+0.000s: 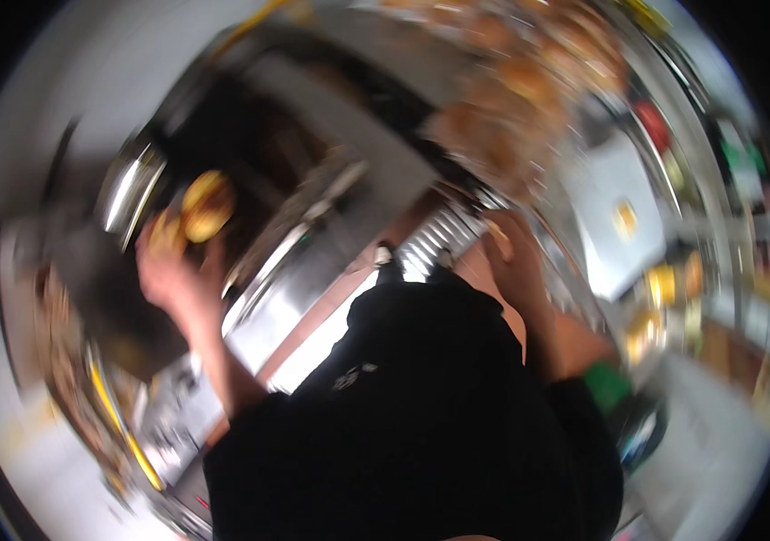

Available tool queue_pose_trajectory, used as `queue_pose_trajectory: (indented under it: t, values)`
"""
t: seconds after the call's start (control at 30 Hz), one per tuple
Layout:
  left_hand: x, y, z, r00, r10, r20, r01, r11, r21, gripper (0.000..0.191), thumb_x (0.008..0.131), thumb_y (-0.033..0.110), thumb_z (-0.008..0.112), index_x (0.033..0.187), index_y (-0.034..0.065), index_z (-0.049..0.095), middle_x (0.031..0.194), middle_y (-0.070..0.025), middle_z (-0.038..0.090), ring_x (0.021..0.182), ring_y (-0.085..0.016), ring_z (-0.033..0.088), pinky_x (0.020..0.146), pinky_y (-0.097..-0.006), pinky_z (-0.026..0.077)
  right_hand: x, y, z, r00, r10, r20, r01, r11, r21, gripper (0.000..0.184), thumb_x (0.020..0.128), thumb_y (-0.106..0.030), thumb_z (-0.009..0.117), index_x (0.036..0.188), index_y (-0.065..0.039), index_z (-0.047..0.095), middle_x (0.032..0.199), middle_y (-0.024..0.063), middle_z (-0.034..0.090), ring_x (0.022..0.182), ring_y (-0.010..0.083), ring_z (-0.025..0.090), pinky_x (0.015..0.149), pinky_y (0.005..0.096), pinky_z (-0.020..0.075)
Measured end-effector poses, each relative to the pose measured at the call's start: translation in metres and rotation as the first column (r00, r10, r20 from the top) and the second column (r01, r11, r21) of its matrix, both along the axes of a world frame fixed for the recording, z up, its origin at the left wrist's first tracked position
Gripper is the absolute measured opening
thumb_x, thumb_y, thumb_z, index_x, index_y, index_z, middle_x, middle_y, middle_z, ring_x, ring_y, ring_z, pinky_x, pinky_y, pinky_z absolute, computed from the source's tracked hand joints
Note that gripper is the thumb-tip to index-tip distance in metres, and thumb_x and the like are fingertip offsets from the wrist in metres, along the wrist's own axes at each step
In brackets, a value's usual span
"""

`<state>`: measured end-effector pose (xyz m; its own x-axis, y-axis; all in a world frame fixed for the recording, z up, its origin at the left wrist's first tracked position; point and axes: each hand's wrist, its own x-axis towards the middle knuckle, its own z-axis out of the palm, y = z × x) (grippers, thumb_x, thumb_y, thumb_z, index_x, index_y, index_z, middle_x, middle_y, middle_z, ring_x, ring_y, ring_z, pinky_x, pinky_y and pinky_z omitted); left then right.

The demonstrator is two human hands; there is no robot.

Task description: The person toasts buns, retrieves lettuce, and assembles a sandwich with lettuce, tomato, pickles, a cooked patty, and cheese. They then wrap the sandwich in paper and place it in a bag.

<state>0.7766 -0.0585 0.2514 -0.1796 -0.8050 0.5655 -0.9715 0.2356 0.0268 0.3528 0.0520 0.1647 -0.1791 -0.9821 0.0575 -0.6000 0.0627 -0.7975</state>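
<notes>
Over the dark griddle [121, 324], my left hand [178, 270] has its fingers around a yellowish piece that looks like a bun half [168, 232]. Touching or just beyond its fingertips is a second rounded, golden-brown piece, likely another bun half [210, 206]. A shiny round metal piece [133, 189] stands just past that hand. On the other side, my right hand [513, 260] hangs low by the edge of the counter, close to a ridged bright metal surface [442, 237]. Blur hides whether its fingers hold anything.
Several clear bags of buns [513, 101] are heaped at the upper right. Beside them a white sheet [615, 182] carries a small yellowish piece [625, 219]. Yellow containers [661, 285] stand nearby. A yellow-handled tool [124, 426] lies at lower left. The griddle's steel front [290, 287] borders the floor.
</notes>
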Motion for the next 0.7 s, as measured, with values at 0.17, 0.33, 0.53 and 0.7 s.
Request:
queue_pose_trajectory:
  t: [0.17, 0.33, 0.53, 0.7]
  values:
    - [-0.103, 0.025, 0.027, 0.535, -0.423, -0.732, 0.39, 0.892, -0.23, 0.036, 0.105, 0.015, 0.06, 0.13, -0.0102, 0.053, 0.121, -0.0243, 0.067, 0.114, -0.032, 0.066, 0.108, -0.0431, 0.047, -0.078, 0.044, -0.034, 0.949, -0.294, -0.114, 0.282, 0.953, -0.115, 0.027, 0.096, -0.009, 0.069, 0.123, -0.004, 0.068, 0.114, 0.0144, 0.069, 0.102, 0.0293, 0.068, 0.089, 0.0366, 0.0543]
    - [-0.22, 0.049, 0.016, 0.313, -0.505, -0.804, 0.777, 0.623, -0.089, 0.027, 0.099, 0.004, 0.061, 0.121, -0.0101, 0.059, 0.108, -0.0238, 0.07, 0.095, -0.03, 0.069, 0.087, -0.0392, 0.056, -0.215, 0.088, -0.092, 0.748, -0.655, -0.105, 0.66, 0.751, 0.017, 0.035, 0.095, -0.018, 0.072, 0.128, -0.007, 0.068, 0.111, 0.0135, 0.071, 0.093, 0.0241, 0.07, 0.078, 0.0377, 0.0568]
    - [-0.397, 0.075, -0.012, 0.505, -0.499, -0.704, 0.83, 0.503, 0.239, 0.027, 0.084, -0.009, 0.07, 0.11, -0.0015, 0.07, 0.106, -0.0145, 0.075, 0.096, -0.031, 0.071, 0.085, -0.0366, 0.055, -0.37, 0.083, -0.147, 0.63, -0.582, -0.515, 0.624, 0.773, -0.11, 0.073, 0.083, -0.041, 0.082, 0.146, -0.013, 0.055, 0.133, 0.021, 0.057, 0.123, 0.0406, 0.054, 0.102, 0.0509, 0.046]
    - [-0.507, 0.095, -0.013, 0.504, -0.583, -0.637, 0.86, 0.408, 0.307, 0.03, 0.084, -0.003, 0.074, 0.113, 0.0043, 0.072, 0.108, -0.0094, 0.076, 0.099, -0.031, 0.069, 0.088, -0.0388, 0.053, -0.402, 0.051, -0.162, 0.62, -0.542, -0.567, 0.602, 0.793, -0.099, 0.087, 0.075, -0.044, 0.085, 0.15, -0.016, 0.051, 0.134, 0.0165, 0.054, 0.121, 0.0368, 0.053, 0.102, 0.049, 0.0421]
